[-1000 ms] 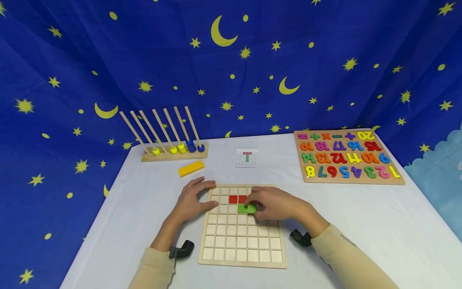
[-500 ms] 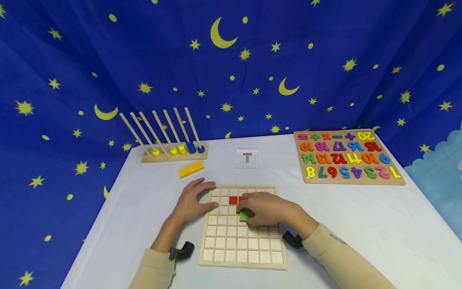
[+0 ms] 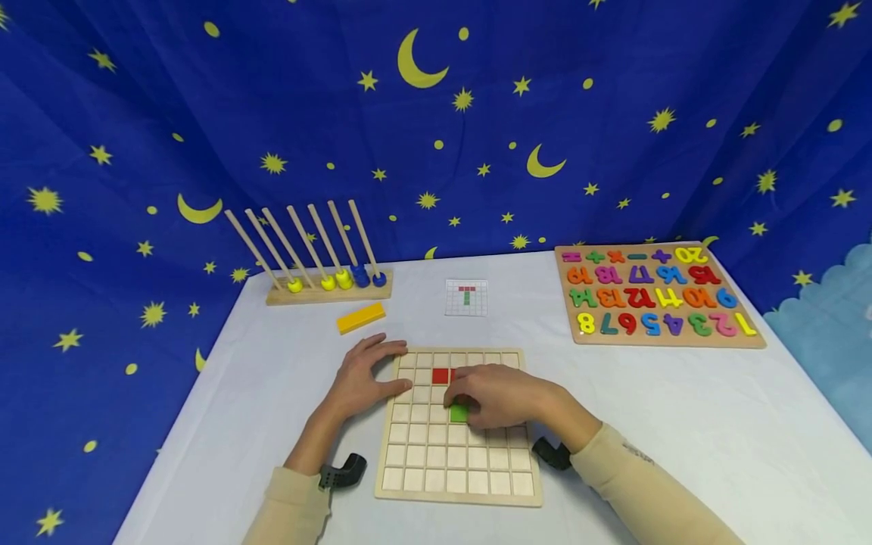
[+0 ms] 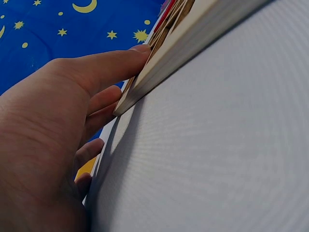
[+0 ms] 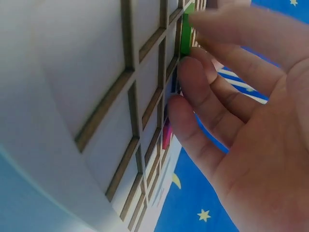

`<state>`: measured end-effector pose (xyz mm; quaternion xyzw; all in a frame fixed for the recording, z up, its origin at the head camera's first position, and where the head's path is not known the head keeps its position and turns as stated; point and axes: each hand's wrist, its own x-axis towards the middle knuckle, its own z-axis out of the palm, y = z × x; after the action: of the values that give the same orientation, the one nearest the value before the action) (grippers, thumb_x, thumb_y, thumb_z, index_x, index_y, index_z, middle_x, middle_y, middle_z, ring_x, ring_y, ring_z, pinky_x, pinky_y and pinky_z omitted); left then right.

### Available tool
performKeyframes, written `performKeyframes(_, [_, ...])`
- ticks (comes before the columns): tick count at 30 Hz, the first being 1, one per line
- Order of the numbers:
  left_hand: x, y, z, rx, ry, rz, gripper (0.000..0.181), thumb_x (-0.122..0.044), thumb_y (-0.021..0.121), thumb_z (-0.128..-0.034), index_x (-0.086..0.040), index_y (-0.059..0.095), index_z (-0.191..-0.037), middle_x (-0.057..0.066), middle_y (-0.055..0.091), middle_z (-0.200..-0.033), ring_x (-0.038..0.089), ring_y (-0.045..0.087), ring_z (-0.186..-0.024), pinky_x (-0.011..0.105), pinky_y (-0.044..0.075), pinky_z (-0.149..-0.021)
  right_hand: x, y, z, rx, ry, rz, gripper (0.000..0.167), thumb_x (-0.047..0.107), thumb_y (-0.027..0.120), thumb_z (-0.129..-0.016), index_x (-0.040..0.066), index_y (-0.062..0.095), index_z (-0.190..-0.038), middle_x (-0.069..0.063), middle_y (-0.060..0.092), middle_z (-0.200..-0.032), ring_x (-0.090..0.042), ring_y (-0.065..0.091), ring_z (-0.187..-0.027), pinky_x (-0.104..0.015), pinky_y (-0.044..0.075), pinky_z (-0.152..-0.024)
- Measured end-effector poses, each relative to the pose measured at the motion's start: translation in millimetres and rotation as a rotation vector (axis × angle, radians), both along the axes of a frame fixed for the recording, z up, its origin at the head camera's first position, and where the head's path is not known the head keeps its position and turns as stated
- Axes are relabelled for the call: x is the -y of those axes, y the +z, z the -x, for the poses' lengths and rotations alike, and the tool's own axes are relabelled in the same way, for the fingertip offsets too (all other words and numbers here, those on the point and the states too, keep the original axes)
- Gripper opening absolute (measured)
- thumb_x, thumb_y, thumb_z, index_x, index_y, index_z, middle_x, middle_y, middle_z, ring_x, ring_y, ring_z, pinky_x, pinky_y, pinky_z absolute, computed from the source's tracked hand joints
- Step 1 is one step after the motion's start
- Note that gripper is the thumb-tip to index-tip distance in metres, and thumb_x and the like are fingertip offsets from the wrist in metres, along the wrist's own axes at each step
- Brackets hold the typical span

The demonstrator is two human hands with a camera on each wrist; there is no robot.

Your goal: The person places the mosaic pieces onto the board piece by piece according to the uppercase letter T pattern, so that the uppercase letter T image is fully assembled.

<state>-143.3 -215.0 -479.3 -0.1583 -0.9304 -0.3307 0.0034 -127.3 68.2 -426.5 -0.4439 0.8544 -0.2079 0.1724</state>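
Observation:
My right hand [image 3: 502,395] is over the wooden grid board [image 3: 458,498], thumb and fingers pinching a green square tile [image 3: 459,413] that sits in a cell near the middle. In the right wrist view the thumb touches this green tile [image 5: 187,30]. Just above it, a red square tile [image 3: 440,376] lies in a cell, and another red one is mostly covered by my right hand. My left hand [image 3: 361,380] rests at the board's upper left edge with its fingers extended, thumb on the frame, as the left wrist view also shows the thumb on the board's edge [image 4: 164,63].
Behind the board lies a pattern card [image 3: 466,298] with a red and green T. A wooden peg counter [image 3: 330,288] with beads and a yellow-orange block [image 3: 361,318] are at back left. A number puzzle board [image 3: 659,297] lies at back right.
My right hand has moved left and slightly toward me with the green tile, which went from right of centre to a lower middle cell. The left hand has stayed put.

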Motion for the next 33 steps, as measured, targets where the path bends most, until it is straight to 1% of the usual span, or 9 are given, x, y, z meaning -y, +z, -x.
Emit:
performKeyframes(4, [-0.6, 0.8, -0.3, 0.0, -0.001, -0.012, 0.062, -0.055, 0.078, -0.0723, -0.029, 0.063, -0.127, -0.01, 0.053, -0.135, 0.021, 0.03, -0.137, 0.061, 0.022, -0.106, 2, -2.4, 0.5, -0.06, 0.002, -0.004, 0.031, 0.009, 0.069, -0.08, 0.024, 0.07, -0.107, 0.012, 0.056, -0.096, -0.006, 0.05, -0.079, -0.027, 0.045, -0.074])
performKeyframes(7, [-1.3, 0.6, -0.7, 0.0, -0.002, -0.021, 0.062, -0.054, 0.079, -0.0718, -0.029, 0.064, -0.126, -0.008, 0.053, -0.135, 0.022, 0.03, -0.137, 0.061, 0.022, -0.105, 2, -3.6, 0.6, -0.082, 0.0, -0.002, 0.03, 0.009, 0.068, -0.079, 0.024, 0.07, -0.106, 0.011, 0.055, -0.093, -0.006, 0.049, -0.077, -0.026, 0.044, -0.07])
performKeyframes(14, [-2.0, 1.9, -0.6, 0.011, -0.001, -0.012, 0.062, -0.053, 0.079, -0.0725, -0.03, 0.063, -0.128, -0.006, 0.051, -0.138, 0.022, 0.03, -0.137, 0.06, 0.022, -0.106, -5, -1.7, 1.0, -0.045, -0.05, 0.014, 0.026, 0.019, 0.072, -0.082, 0.021, 0.07, -0.108, 0.011, 0.056, -0.092, -0.007, 0.049, -0.077, -0.027, 0.043, -0.07])
performKeyframes(17, [-1.1, 1.7, -0.1, 0.006, -0.003, -0.013, 0.062, -0.051, 0.08, -0.0728, -0.029, 0.063, -0.128, -0.002, 0.051, -0.139, 0.023, 0.031, -0.136, 0.061, 0.022, -0.106, -5, -3.7, 1.4, -0.058, -0.058, 0.012, 0.025, 0.024, 0.072, -0.084, 0.021, 0.07, -0.108, 0.011, 0.057, -0.092, -0.007, 0.049, -0.077, -0.027, 0.044, -0.07])
performKeyframes(21, [-0.1, 0.1, 0.4, 0.004, -0.005, -0.009, 0.062, -0.051, 0.08, -0.0729, -0.029, 0.063, -0.128, -0.006, 0.052, -0.137, 0.021, 0.03, -0.137, 0.06, 0.023, -0.106, -4, -7.0, 1.2, -0.092, -0.07, -0.001, 0.024, 0.025, 0.072, -0.085, 0.021, 0.069, -0.109, 0.012, 0.056, -0.093, -0.007, 0.049, -0.077, -0.028, 0.044, -0.07])
performKeyframes(25, [0.0, -0.7, 0.5, 0.017, 0.0, -0.005, 0.062, -0.052, 0.079, -0.073, -0.03, 0.062, -0.128, -0.01, 0.052, -0.137, 0.019, 0.03, -0.137, 0.058, 0.022, -0.107, -4, -7.4, 0.6, -0.091, -0.092, -0.003, 0.023, 0.024, 0.071, -0.086, 0.022, 0.068, -0.109, 0.013, 0.056, -0.091, -0.007, 0.049, -0.076, -0.028, 0.045, -0.068])
performKeyframes(27, [-0.2, -0.6, 0.6, 0.018, 0.0, -0.008, 0.062, -0.052, 0.079, -0.073, -0.03, 0.062, -0.128, -0.008, 0.051, -0.138, 0.02, 0.03, -0.137, 0.058, 0.022, -0.107, -6, -6.4, 0.5, -0.082, -0.096, 0.006, 0.023, 0.023, 0.07, -0.087, 0.021, 0.069, -0.11, 0.013, 0.057, -0.092, -0.007, 0.05, -0.076, -0.028, 0.046, -0.07])
performKeyframes(31, [-0.6, -0.3, 0.4, 0.013, 0.005, -0.009, 0.062, -0.052, 0.08, -0.0724, -0.03, 0.062, -0.128, -0.003, 0.05, -0.139, 0.022, 0.03, -0.137, 0.059, 0.022, -0.106, -15, -2.0, -0.4, -0.063, -0.109, 0.038, 0.02, 0.021, 0.067, -0.09, 0.019, 0.069, -0.11, 0.011, 0.062, -0.101, -0.006, 0.056, -0.087, -0.031, 0.049, -0.08])
performKeyframes(33, [-0.5, -0.2, -0.1, 0.007, 0.005, -0.009, 0.063, -0.052, 0.08, -0.072, -0.029, 0.063, -0.128, -0.003, 0.051, -0.139, 0.023, 0.031, -0.136, 0.06, 0.023, -0.106, -21, 0.5, -0.8, -0.054, -0.118, 0.054, 0.02, 0.021, 0.066, -0.091, 0.019, 0.069, -0.11, 0.01, 0.062, -0.102, -0.007, 0.056, -0.089, -0.032, 0.048, -0.083])
